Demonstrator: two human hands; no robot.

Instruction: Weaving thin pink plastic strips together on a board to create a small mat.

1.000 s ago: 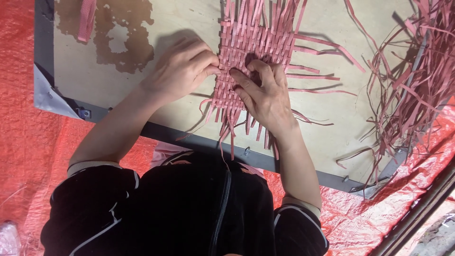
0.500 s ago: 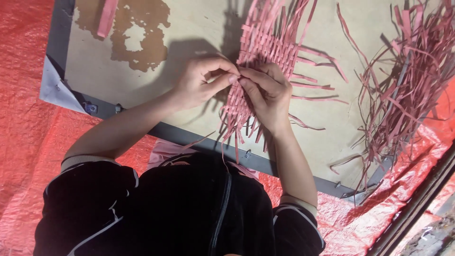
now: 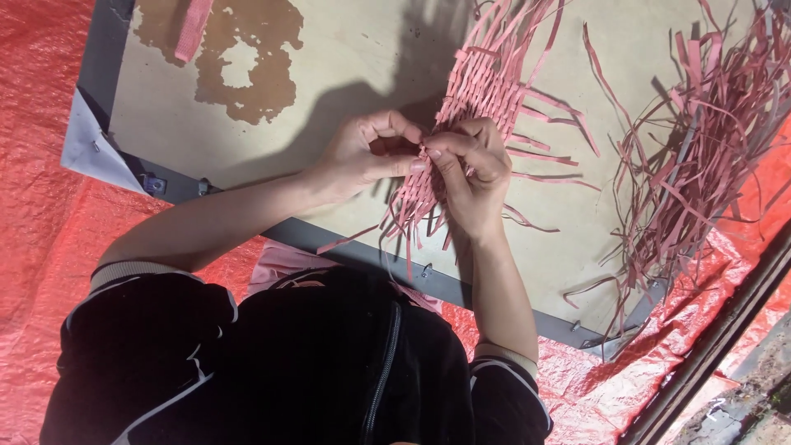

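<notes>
Pinching at the near edge of a pink woven mat (image 3: 486, 91), both hands meet over the surface (image 3: 346, 49). The left hand (image 3: 367, 156) curls its fingers inward, thumb and fingertips closed on a thin pink strip at the mat's edge. The right hand (image 3: 470, 177) faces it, fingers bent and nipped on the same spot, so that the two hands touch at the fingertips. Which strip each one grips cannot be told apart. The mat lies flat on the surface, running away from the hands toward the top edge of the view, with loose strip ends fanning out below the wrists and off to the right. A heap of loose pink strips (image 3: 700, 140) lies well apart on the right side of the surface. A short pink piece (image 3: 194, 29) rests on a brown stain at the top left. Red sheeting (image 3: 33, 165) covers the floor around the surface.
</notes>
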